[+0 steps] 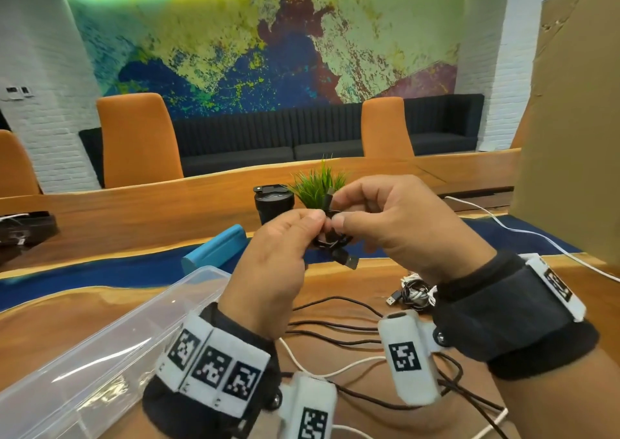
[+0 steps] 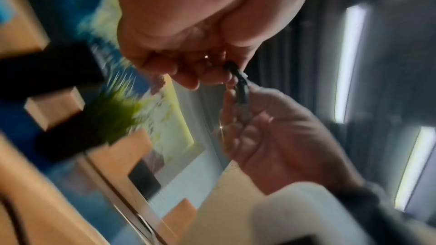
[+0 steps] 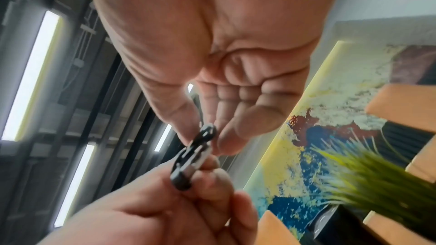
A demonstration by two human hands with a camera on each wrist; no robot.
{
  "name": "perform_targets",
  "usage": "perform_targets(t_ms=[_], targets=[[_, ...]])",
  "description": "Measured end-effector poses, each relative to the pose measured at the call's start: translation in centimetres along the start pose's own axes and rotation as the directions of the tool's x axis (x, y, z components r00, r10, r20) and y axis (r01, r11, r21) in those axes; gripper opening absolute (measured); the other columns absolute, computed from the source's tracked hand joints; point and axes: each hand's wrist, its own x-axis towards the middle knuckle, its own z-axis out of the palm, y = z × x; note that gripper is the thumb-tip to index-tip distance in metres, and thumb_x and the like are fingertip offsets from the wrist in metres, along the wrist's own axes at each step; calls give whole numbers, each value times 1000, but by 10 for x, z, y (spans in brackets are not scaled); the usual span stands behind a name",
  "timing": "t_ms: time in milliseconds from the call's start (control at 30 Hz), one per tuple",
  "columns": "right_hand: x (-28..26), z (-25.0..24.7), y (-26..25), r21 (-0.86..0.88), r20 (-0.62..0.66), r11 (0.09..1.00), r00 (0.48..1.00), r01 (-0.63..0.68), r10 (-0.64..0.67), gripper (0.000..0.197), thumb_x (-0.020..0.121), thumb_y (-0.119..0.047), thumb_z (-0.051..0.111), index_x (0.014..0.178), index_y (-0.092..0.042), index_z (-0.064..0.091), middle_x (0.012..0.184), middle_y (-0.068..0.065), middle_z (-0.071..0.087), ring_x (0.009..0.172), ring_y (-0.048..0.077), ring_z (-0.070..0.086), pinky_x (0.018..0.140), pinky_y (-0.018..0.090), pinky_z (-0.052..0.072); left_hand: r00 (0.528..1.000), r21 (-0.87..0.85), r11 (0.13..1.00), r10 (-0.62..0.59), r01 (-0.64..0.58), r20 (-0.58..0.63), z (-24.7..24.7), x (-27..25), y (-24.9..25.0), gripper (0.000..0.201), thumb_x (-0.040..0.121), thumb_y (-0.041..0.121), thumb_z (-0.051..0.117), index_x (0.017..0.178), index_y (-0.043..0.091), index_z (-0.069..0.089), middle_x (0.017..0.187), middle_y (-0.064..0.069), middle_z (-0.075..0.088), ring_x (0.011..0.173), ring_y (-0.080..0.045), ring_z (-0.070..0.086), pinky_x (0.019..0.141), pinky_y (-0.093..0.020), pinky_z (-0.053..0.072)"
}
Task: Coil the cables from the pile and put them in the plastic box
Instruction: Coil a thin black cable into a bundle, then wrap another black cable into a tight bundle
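Left hand: the left hand [image 1: 271, 270] is pinching a small black cable [image 1: 332, 237] between thumb and fingertips, with the other fingers curling in under it.
Right hand: the right hand [image 1: 399, 227] is pinching the same cable from the other side, thumb and forefinger closing on one plug end that is sticking up; its remaining fingers are bending loosely.
Black cable: it is sitting bunched in tight loops between the two hands, held up above the table [image 1: 141, 210], with a USB plug [image 1: 349, 260] hanging out below the bundle.
Plastic box: the clear plastic box [image 1: 100, 348] is lying open on the table at the lower left, just beside the left wrist; the cable is not in it yet.
Pile: loose black and white cables [image 1: 335, 334] are lying spread over the table under both wrists, with a tangled bunch [image 1: 416, 291] near the right wrist.
Behind the hands: a black cup [image 1: 273, 207], a green plant [image 1: 318, 183] and a blue case [image 1: 214, 247] are standing farther back on the table.
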Motion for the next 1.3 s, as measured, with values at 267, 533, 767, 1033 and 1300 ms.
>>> perform_targets(t_ms=[267, 533, 767, 1033, 1300], targets=[[-5, -9, -8, -12, 26, 1000, 1000, -13, 13, 7, 87, -14, 70, 88, -8, 73, 84, 19, 70, 62, 9, 53, 52, 22, 45, 927, 442, 814, 328, -376, 184, -12, -5, 14, 20, 101, 28, 52, 98, 25, 72, 86, 7, 70, 84, -10, 63, 72, -28, 52], [-3, -49, 12, 22, -218, 982, 957, -190, 190, 6, 89, -14, 68, 88, -10, 73, 78, 9, 69, 59, 11, 54, 48, 22, 43, 943, 440, 834, 308, -333, 129, -28, -8, 32, 20, 96, 33, 60, 113, 28, 69, 99, 8, 72, 92, -5, 65, 83, -26, 53], [-4, -73, 94, -402, -103, 718, 807, -568, 581, 10, 91, -10, 68, 82, -6, 71, 76, 15, 66, 64, 23, 56, 57, 30, 51, 963, 556, 802, 270, -218, -12, -72, -12, 55, 16, 91, 33, 62, 99, 24, 74, 89, 5, 73, 87, -9, 68, 78, -30, 55], [10, -69, 102, -798, -112, 436, 813, -417, 572, 12, 90, -9, 66, 100, -10, 73, 94, 16, 71, 83, 31, 64, 71, 37, 55, 934, 482, 855, 311, -193, -178, -123, -16, 68, 24, 99, 28, 53, 110, 13, 67, 84, 6, 67, 77, -4, 67, 58, -8, 45], [7, 57, -4, -697, 515, 688, 808, 202, 285, 14, 92, -25, 64, 102, -35, 67, 87, -13, 63, 78, 4, 60, 67, 22, 47, 919, 586, 797, 328, -144, -220, -126, -5, 56, 23, 92, 27, 56, 97, 9, 70, 80, 3, 70, 67, -3, 63, 56, -15, 47]])
